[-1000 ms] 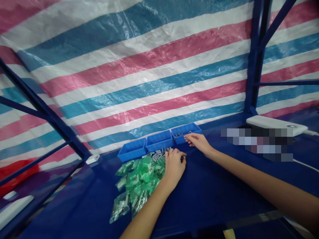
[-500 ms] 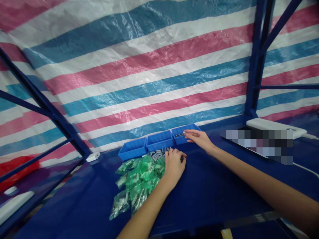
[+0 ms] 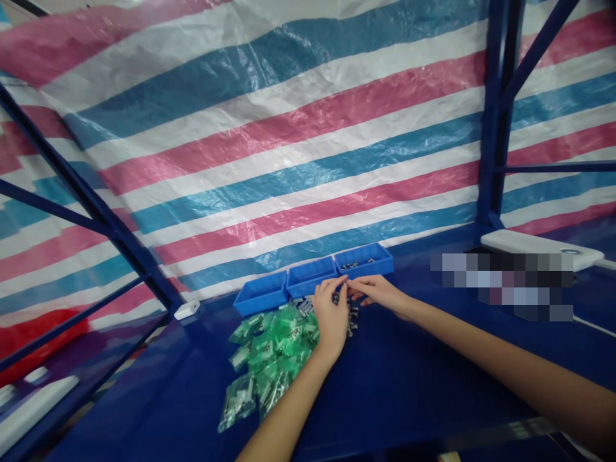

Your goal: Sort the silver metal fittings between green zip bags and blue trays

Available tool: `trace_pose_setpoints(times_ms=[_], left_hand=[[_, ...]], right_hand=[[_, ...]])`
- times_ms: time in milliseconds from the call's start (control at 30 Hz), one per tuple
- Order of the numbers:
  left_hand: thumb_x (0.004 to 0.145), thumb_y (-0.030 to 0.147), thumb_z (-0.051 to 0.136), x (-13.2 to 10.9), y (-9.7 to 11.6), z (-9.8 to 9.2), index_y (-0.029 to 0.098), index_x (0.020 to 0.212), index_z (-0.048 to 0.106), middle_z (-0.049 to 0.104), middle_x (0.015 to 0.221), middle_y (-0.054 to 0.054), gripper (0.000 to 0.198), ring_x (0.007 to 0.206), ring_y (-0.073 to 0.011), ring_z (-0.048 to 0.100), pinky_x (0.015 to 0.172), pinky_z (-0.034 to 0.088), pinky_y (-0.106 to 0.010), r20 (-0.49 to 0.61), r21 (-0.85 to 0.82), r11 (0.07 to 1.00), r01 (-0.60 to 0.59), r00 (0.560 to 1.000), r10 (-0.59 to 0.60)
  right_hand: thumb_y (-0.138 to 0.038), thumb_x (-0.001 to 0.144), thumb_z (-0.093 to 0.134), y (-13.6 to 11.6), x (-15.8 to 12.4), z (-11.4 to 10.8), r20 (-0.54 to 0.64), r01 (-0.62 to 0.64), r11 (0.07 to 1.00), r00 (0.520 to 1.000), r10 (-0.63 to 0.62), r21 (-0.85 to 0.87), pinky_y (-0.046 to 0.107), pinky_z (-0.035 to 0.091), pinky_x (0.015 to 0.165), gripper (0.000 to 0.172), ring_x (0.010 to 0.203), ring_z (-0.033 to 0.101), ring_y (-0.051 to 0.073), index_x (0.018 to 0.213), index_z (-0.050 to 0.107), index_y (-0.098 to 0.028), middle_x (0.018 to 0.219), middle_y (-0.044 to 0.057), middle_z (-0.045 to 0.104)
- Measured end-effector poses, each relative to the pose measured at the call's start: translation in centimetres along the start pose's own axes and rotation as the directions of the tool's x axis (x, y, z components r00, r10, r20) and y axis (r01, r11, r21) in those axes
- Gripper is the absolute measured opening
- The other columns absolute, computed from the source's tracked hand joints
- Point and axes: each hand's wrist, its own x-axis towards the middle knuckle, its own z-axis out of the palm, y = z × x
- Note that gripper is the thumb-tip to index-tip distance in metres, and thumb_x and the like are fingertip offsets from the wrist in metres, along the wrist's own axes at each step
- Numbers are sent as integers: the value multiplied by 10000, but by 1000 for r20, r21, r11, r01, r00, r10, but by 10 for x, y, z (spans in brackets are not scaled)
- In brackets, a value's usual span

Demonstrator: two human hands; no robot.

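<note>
My left hand (image 3: 331, 317) is over the right edge of the pile, with thumb and forefinger brought together. My right hand (image 3: 380, 295) meets it from the right, its fingertips pinched near the left fingertips. Whatever lies between them is too small to make out. Beneath and beside the left hand are small dark metal pieces (image 3: 353, 321), partly covered by it. Grey cylindrical pieces (image 3: 303, 307) lie just left of that hand. Small clear and green plastic bags (image 3: 279, 343) with metal parts inside are heaped beside the left forearm.
Three blue bins stand in a row behind the hands: left (image 3: 262, 294), middle (image 3: 310, 273) and right (image 3: 364, 259), the right one holding a few small metal parts. A pixelated flat device (image 3: 505, 282) and a white case (image 3: 539, 249) are on the right. Blue frame posts (image 3: 500, 115) rise behind.
My right hand has moved from the right bin down and left to meet my left hand. The left hand has turned up, bringing its thumb and forefinger together. The view has shifted slightly.
</note>
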Motion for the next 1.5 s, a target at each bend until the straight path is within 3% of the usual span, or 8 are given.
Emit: trace_pose_setpoints(times_ms=[200,467,667,867,967,1067,1233,1500], left_hand=[[865,209,475,-1,0,0,209,968,652,627,980,-41,204,955,-173,542,880,403,-321,-41,-141,989,-37,999,31],[862,195,472,0,3,-1,215,948,653,636,961,-32,201,944,-169,552,868,406,-312,-60,-168,984,-60,997,50],[850,228,499,1,5,-2,195,920,624,618,919,-28,146,841,-153,549,805,408,-289,-103,-157,987,-21,995,5],[838,219,517,0,3,0,197,910,596,602,885,-11,109,771,-136,527,772,393,-280,-78,-103,995,-5,997,-3],[818,209,546,-1,0,3,200,1035,557,599,921,-22,218,818,-157,528,795,388,-310,-15,3,1000,3,1000,-3],[793,210,573,-5,-5,6,206,1144,514,582,1040,-48,356,965,-212,503,854,357,-375,153,236,970,-53,988,17],[807,219,536,-11,-11,9,191,1039,599,583,1056,-66,241,1033,-237,483,873,337,-402,447,387,908,-160,894,-33],[825,202,540,-7,-12,8,219,881,664,635,925,-33,137,967,-205,514,882,310,-399,491,390,905,-168,870,-50]], right_hand=[[-460,723,647,-6,-5,4,24,-43,994,999,41,104,175,430,584,324,763,580,109,858,702,-170,918,67,673],[-489,732,636,-3,-7,5,156,-70,985,987,44,159,183,412,613,340,763,553,96,910,684,-204,982,47,644],[-473,741,628,-5,-6,9,47,-66,976,997,58,207,181,401,578,316,699,528,86,892,684,-202,921,39,640],[-425,722,643,-6,-5,8,-126,39,996,992,-28,81,173,366,510,274,628,498,79,834,696,-182,742,11,616],[-383,710,655,-5,-1,4,-195,57,996,980,-43,66,173,373,494,255,610,503,80,856,697,-178,736,14,627],[-342,707,660,-3,4,-3,-280,50,996,959,-28,71,171,389,474,234,596,520,81,848,689,-158,772,35,649],[-295,718,653,0,9,-13,-362,46,997,932,-23,57,161,429,465,198,621,575,97,842,678,-141,791,62,673],[-220,731,626,4,11,-14,-370,92,996,925,-80,13,154,441,425,141,582,580,98,836,683,-145,712,43,665]])
